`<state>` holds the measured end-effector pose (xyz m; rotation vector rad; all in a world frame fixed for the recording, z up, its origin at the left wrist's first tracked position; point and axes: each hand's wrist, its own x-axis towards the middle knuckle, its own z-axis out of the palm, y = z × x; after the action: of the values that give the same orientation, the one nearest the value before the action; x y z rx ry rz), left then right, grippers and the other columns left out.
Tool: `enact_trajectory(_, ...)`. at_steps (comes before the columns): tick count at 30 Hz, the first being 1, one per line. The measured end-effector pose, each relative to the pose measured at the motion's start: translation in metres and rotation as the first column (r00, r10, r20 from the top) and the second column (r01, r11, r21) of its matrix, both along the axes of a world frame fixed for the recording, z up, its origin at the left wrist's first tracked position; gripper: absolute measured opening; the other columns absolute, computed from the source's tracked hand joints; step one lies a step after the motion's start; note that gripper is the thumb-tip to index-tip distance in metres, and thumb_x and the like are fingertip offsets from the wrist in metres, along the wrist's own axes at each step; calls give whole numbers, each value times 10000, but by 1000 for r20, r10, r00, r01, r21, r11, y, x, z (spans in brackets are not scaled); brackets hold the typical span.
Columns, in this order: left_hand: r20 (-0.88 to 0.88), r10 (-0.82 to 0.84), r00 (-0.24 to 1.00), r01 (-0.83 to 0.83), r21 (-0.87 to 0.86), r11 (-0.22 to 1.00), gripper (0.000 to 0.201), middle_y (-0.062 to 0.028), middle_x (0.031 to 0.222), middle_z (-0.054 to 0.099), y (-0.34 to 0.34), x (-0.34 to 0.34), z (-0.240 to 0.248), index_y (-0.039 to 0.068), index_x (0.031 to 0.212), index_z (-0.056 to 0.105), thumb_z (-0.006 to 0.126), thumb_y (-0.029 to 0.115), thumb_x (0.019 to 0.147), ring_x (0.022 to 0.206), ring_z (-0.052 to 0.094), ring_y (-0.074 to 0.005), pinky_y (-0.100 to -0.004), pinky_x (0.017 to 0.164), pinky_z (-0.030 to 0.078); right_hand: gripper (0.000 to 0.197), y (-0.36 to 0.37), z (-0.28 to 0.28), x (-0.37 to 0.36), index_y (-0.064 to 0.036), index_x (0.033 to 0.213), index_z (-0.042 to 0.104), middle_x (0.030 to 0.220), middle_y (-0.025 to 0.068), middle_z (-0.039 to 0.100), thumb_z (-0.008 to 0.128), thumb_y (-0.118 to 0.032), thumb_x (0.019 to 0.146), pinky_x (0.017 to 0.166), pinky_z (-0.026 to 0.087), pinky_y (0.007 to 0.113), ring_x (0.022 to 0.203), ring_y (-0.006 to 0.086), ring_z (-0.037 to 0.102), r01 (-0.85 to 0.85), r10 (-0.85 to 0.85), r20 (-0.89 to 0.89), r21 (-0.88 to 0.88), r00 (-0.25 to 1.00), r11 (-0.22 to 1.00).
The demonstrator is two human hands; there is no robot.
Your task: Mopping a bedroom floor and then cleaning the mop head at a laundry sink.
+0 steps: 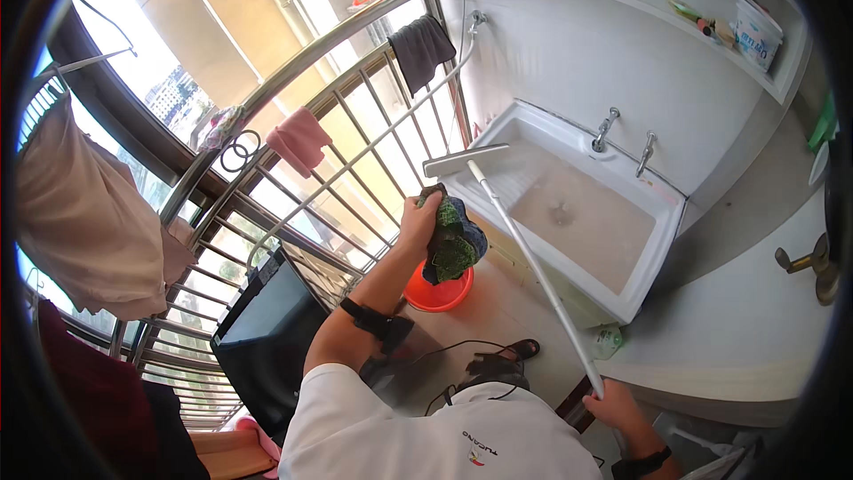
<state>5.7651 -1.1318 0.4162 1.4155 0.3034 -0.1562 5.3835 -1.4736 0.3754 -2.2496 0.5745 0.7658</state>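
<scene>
My left hand (419, 220) is closed on a bunched cloth (455, 236), dark blue-grey and green, held above a red-orange bucket (442, 293). The cloth hides part of the bucket's opening. At the lower right my right hand (615, 404) grips the lower end of a mop's white pole (533, 258). The mop's flat grey head (466, 160) is at the left end of the white sink (653, 276), near its rim. Cloudy brownish water (582, 222) stands in the sink.
Two taps (607, 129) are on the wall behind the sink, below a shelf (622, 0) of containers. To the left, a black appliance (267, 338) stands by the metal railing (355, 138), where a pink cloth (299, 140) hangs. A door with a brass handle (809, 260) is at the right.
</scene>
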Motion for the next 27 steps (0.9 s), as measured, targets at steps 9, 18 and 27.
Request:
enact_trajectory(9,745,313,589,-548,84,832,556,-149,1032,581,178,189,247,-50,1235,439,687,250,838,853,622,-217,-312,724,528,341,-8,-4,10,-30,790,650,733,149,665,789,-327,695,661,532,409,697,285,678,86,-86,-11,53,996,995)
enact_trajectory(18,315,-76,946,-320,945,-69,648,-95,1442,456,303,329,220,170,1415,457,708,320,836,1312,453,-331,-475,1089,384,405,-15,-29,12,-51,1053,610,930,179,653,690,-387,843,708,507,486,839,368,631,21,-15,-113,54,993,998)
enact_trajectory(27,573,-117,811,-565,717,-409,518,-86,1249,551,248,313,183,156,1222,548,729,381,793,1181,533,-314,-466,970,417,422,2,12,0,-6,1108,626,938,245,682,672,-355,874,762,520,461,877,409,662,90,-78,-145,78,986,993)
